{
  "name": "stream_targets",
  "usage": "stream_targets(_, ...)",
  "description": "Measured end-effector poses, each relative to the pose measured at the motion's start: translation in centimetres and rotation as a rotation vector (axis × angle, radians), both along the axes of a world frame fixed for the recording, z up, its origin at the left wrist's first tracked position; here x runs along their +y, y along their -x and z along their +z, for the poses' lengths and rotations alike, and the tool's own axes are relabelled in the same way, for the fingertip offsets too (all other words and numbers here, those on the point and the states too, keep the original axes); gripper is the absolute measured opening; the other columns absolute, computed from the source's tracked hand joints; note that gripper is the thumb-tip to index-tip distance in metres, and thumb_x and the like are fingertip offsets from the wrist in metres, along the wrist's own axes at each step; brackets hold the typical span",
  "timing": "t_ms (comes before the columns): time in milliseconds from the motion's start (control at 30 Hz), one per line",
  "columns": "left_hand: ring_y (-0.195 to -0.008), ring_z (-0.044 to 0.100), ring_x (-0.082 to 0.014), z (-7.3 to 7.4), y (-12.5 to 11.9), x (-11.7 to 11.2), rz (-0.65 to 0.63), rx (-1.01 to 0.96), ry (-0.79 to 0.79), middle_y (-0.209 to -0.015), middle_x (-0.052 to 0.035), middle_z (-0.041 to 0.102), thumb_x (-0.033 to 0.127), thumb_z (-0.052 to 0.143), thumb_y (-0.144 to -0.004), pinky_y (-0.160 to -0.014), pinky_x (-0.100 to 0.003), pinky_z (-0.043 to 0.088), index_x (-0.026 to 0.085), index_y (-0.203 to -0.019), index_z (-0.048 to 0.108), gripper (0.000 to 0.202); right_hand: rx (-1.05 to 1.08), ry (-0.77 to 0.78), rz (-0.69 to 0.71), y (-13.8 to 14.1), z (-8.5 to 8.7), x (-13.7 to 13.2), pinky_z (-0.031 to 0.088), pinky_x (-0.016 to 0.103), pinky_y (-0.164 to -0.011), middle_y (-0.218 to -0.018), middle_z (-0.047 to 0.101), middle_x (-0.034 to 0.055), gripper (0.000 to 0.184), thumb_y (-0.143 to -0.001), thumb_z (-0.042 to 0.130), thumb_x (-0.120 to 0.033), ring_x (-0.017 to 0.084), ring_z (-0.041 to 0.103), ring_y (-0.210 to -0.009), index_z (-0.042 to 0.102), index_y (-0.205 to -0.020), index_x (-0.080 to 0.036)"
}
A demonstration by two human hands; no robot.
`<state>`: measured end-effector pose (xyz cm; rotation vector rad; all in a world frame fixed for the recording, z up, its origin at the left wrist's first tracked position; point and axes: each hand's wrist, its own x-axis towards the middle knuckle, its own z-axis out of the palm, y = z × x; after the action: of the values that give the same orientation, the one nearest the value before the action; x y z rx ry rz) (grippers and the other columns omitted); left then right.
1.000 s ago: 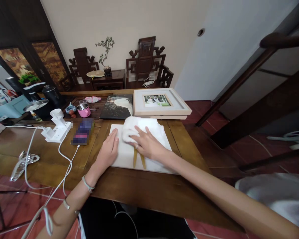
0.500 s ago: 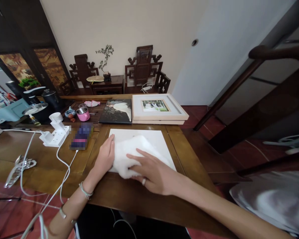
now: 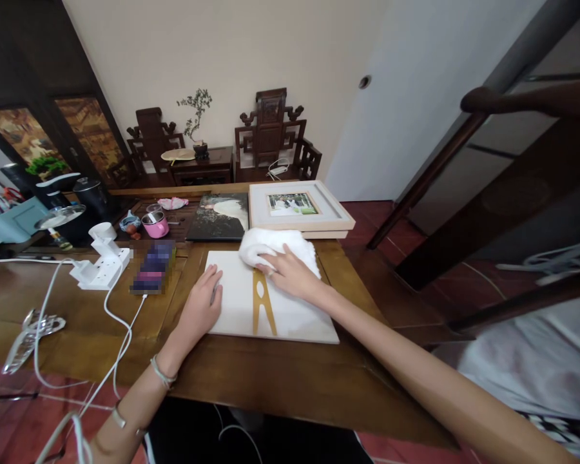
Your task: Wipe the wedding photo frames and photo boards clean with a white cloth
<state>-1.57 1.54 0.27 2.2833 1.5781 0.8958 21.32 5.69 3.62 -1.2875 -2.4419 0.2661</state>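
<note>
A white flat board (image 3: 290, 316) with a gold clothespin-shaped mark (image 3: 261, 301) lies on the wooden table (image 3: 280, 380). My right hand (image 3: 292, 276) presses flat on a white cloth (image 3: 275, 245) at the board's far edge, fingers stretched over it. My left hand (image 3: 200, 309) rests flat on the board's left edge, fingers apart, holding it down.
Beyond the board lie a framed photo (image 3: 297, 207) on stacked frames and a dark picture (image 3: 220, 218). To the left are a blurred phone (image 3: 152, 267), a white power strip (image 3: 99, 261) with cables, a pink pot (image 3: 154, 224). A dark stair rail (image 3: 430, 171) stands right.
My right hand has pushed the cloth from the board's near edge to its far edge, uncovering the gold mark. The left hand has stayed on the left edge.
</note>
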Motion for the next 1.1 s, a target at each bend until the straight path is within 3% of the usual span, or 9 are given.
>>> stream_targets(100, -0.137, 0.035, -0.0269, -0.2, 0.0, 0.0, 0.043, -0.004, 0.009, -0.143, -0.0215, 0.043, 0.022, 0.039, -0.09, -0.114, -0.044, 0.028, 0.004, -0.127, 0.052, 0.044, -0.038, -0.084, -0.046, -2.9, -0.8, -3.3, 0.017, 0.065, -0.108, -0.131, 0.056, 0.0163, 0.033, -0.094, 0.037, -0.02, 0.032, 0.03, -0.137, 0.062, -0.114, -0.015)
stream_targets(233, -0.143, 0.015, -0.0348, -0.3, -0.1, -0.1, 0.278, 0.001, 0.065, -0.15, -0.03, 0.024, 0.029, 0.047, -0.086, -0.116, -0.049, 0.018, -0.007, -0.135, 0.037, 0.062, -0.053, -0.095, 0.119, -5.2, -0.7, -9.5, 0.017, 0.066, -0.109, -0.141, 0.047, 0.0146, 0.027, -0.09, 0.042, -0.018, 0.032, 0.03, -0.137, 0.069, -0.096, -0.017)
stream_targets(367, -0.143, 0.015, -0.0352, -0.1, 0.0, -0.2, 0.31, 0.038, 0.098, -0.147, -0.0311, 0.029, 0.032, 0.047, -0.086, -0.115, -0.05, 0.02, -0.005, -0.129, 0.044, 0.057, 0.016, 0.015, 0.126, -6.9, -0.3, -12.7, 0.033, 0.059, -0.105, -0.143, 0.046, 0.0101, 0.024, -0.091, 0.046, -0.027, 0.033, 0.031, -0.136, 0.069, -0.088, -0.02)
stream_targets(500, -0.143, 0.016, -0.0329, -0.2, 0.4, 0.1, 0.299, -0.013, 0.11, -0.148, -0.0267, 0.032, 0.034, 0.049, -0.085, -0.115, -0.048, 0.019, 0.002, -0.126, 0.049, 0.052, 0.177, 0.035, 0.016, -7.6, -0.7, -10.8, 0.027, 0.06, -0.108, -0.127, 0.06, 0.0119, 0.03, -0.095, 0.04, -0.034, 0.032, 0.042, -0.13, 0.066, -0.088, -0.02)
stream_targets(633, -0.144, 0.016, -0.0312, 0.4, 0.5, 0.8, 0.338, -0.166, 0.265, -0.149, -0.0207, 0.033, 0.034, 0.056, -0.08, -0.114, -0.052, 0.014, 0.012, -0.121, 0.054, 0.047, 0.278, 0.067, 0.055, -7.0, -1.3, -8.5, 0.015, 0.059, -0.113, -0.1, 0.07, 0.008, 0.029, -0.095, 0.04, -0.034, 0.03, 0.043, -0.129, 0.063, -0.084, -0.021)
stream_targets(733, -0.145, 0.01, -0.0291, 1.7, 0.4, 1.1, 0.407, -0.394, 0.399, -0.152, -0.0147, 0.031, 0.03, 0.062, -0.075, -0.115, -0.051, 0.007, 0.017, -0.113, 0.06, 0.04, 0.305, 0.092, 0.057, -6.8, -1.5, -8.3, 0.013, 0.06, -0.113, -0.09, 0.069, 0.0062, 0.029, -0.094, 0.041, -0.036, 0.03, 0.045, -0.128, 0.063, -0.085, -0.021)
stream_targets(833, -0.143, 0.019, -0.0312, 3.6, 0.3, 0.3, 0.365, -0.77, 0.494, -0.147, -0.0145, 0.039, 0.028, 0.065, -0.072, -0.114, -0.047, 0.016, 0.015, -0.111, 0.062, 0.041, 0.323, 0.108, 0.037, -6.9, -1.7, -8.8, 0.012, 0.059, -0.114, -0.086, 0.069, 0.0037, 0.031, -0.094, 0.04, -0.039, 0.029, 0.053, -0.12, 0.063, -0.082, -0.022)
stream_targets(933, -0.128, 0.046, -0.0327, 5.5, 0.2, -1.6, 0.124, -1.144, 0.691, -0.132, -0.0134, 0.057, 0.031, 0.069, -0.073, -0.106, -0.045, 0.035, 0.016, -0.124, 0.055, 0.056, 0.352, 0.109, -0.042, -6.8, -1.8, -8.7, 0.014, 0.058, -0.114, -0.089, 0.071, 0.0022, 0.033, -0.094, 0.039, -0.042, 0.03, 0.058, -0.114, 0.065, -0.085, -0.023)
stream_targets(1100, -0.119, 0.057, -0.0251, 7.6, -1.1, -5.3, 0.205, -1.37, 0.659, -0.127, -0.0097, 0.062, 0.023, 0.068, -0.076, -0.101, -0.034, 0.043, 0.017, -0.132, 0.048, 0.06, 0.364, 0.097, -0.111, -3.6, 0.3, -7.1, 0.016, 0.061, -0.112, -0.119, 0.066, 0.0059, 0.035, -0.096, 0.036, -0.04, 0.031, 0.051, -0.123, 0.061, -0.114, -0.024)
